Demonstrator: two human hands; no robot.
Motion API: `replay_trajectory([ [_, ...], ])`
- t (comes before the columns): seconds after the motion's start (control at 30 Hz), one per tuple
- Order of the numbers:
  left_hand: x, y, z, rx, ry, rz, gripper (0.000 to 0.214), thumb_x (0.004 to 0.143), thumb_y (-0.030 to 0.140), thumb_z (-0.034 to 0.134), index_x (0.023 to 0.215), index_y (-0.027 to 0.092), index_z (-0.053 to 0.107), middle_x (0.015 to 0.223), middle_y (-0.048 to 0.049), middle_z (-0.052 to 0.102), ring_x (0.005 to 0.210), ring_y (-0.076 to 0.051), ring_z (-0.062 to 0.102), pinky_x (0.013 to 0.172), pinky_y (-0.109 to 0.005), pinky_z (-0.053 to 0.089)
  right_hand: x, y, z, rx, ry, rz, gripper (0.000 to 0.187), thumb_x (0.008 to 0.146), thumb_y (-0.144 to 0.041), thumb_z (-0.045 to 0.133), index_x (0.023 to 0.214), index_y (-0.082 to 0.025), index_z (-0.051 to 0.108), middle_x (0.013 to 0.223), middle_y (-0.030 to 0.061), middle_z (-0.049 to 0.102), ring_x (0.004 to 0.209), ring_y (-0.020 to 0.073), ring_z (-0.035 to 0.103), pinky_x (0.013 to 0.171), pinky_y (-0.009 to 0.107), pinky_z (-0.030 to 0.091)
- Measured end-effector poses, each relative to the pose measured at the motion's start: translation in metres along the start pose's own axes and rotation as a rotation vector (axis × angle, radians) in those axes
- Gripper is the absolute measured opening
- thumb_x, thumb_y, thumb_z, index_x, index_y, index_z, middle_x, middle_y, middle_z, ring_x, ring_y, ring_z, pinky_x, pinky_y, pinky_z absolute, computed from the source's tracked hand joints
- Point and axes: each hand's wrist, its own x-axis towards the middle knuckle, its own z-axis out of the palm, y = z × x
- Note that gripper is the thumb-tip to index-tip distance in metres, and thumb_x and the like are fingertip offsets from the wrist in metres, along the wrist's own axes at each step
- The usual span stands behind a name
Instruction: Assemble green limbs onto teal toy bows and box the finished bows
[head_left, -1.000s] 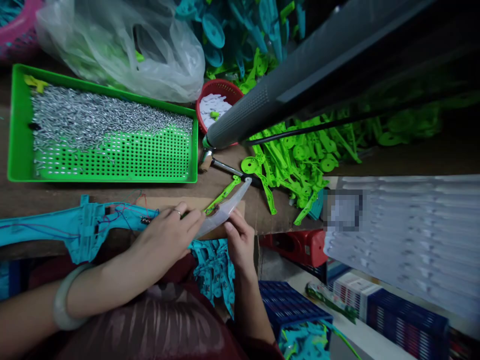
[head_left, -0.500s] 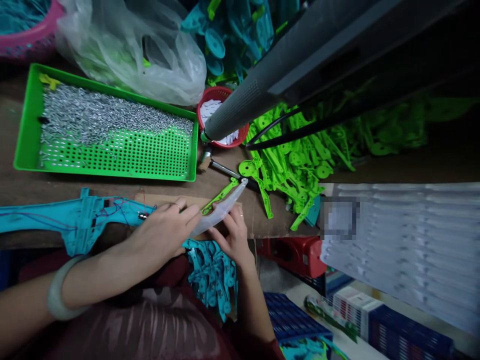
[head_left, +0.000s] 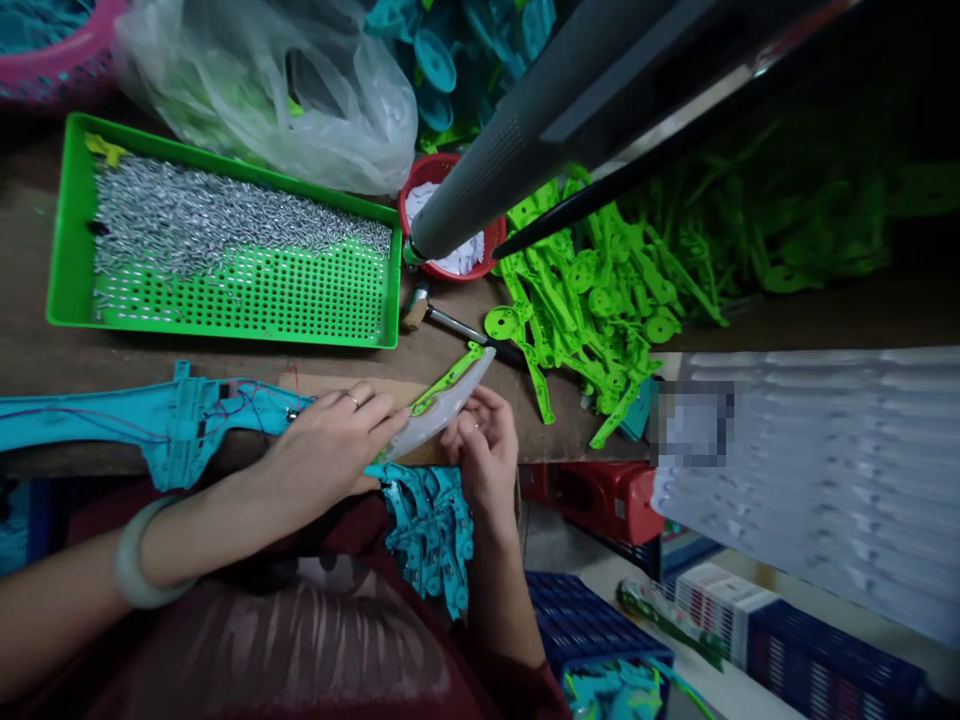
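Observation:
My left hand (head_left: 341, 430) lies over the lower end of a translucent curved plastic piece (head_left: 444, 408), fingers pressed on it. Along the piece's far edge runs a bright green plastic strip (head_left: 450, 378). My right hand (head_left: 491, 440) is by the near edge of the translucent piece, its fingers curled and thumb drawn in; whatever may be between the fingertips is hidden. To the left, a long blue plastic shell (head_left: 169, 425) with thin wires lies on the bench, partly behind my left hand. Several blue parts (head_left: 427, 530) are stacked below the bench edge, between my forearms.
A green perforated tray (head_left: 300, 310) holds many small screws. Behind the translucent piece lies a hammer (head_left: 457, 325). A red basket (head_left: 491, 245) contains white pieces. Green parts (head_left: 592, 290) are heaped at right. A thick grey pole (head_left: 510, 150) slants across the upper view.
My right hand has shifted slightly right, and its fingers have curled in. The translucent piece now lies closer along the green strip. The whole view has moved a little.

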Motion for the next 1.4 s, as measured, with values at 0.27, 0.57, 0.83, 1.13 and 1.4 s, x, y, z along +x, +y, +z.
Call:
replay_trajectory([
  [0.27,-0.007,-0.001,0.002,-0.001,0.045,0.039,0.076,0.07,0.036,0.087,0.135,0.02,0.052,0.106,-0.0063,0.06,0.101,-0.027,0.055,0.077,-0.033,0.045,0.002,-0.006,0.019,-0.101,0.078,0.123,0.061,0.084,-0.036,0.067,0.139,-0.025,0.043,0.072,-0.0054,0.049,0.046,0.0093,0.047,0.038,0.023,0.041],
  [0.57,-0.004,-0.001,0.006,0.088,0.021,0.094,0.075,0.071,0.032,0.086,0.138,0.027,0.053,0.104,-0.0078,0.059,0.097,-0.028,0.054,0.073,-0.034,0.046,0.016,0.0,0.002,-0.938,0.082,-0.469,0.045,0.095,-0.034,0.052,0.135,-0.014,0.056,0.138,0.0184,0.055,0.119,0.0299,0.051,0.101,0.05,0.046],
  [0.83,-0.003,0.002,0.01,0.093,0.021,0.084,0.064,0.077,0.018,0.076,0.137,0.027,0.055,0.109,-0.0096,0.06,0.097,-0.027,0.052,0.075,-0.034,0.045,-0.01,0.004,-0.009,-0.864,-0.093,-0.493,0.062,0.094,-0.029,0.054,0.152,-0.021,0.033,0.155,0.0147,0.041,0.141,0.0297,0.036,0.111,0.056,0.039],
  [1.13,-0.002,-0.002,0.008,0.047,-0.005,0.067,0.064,0.076,0.018,0.075,0.136,0.03,0.055,0.103,-0.0077,0.058,0.096,-0.027,0.053,0.07,-0.032,0.047,0.012,0.001,-0.025,-0.718,-0.12,-0.589,0.044,0.092,-0.018,0.057,0.136,-0.023,0.055,0.133,0.0142,0.062,0.118,0.027,0.056,0.097,0.051,0.05],
  [1.4,-0.003,-0.015,0.018,-0.008,0.09,0.162,0.06,0.079,0.022,0.074,0.136,0.027,0.057,0.106,-0.0094,0.06,0.096,-0.027,0.055,0.071,-0.033,0.047,0.068,-0.027,-0.083,-0.681,-0.179,-0.457,0.018,0.094,-0.026,0.056,0.104,-0.02,0.07,0.105,0.0084,0.07,0.099,0.0198,0.063,0.09,0.038,0.05],
])
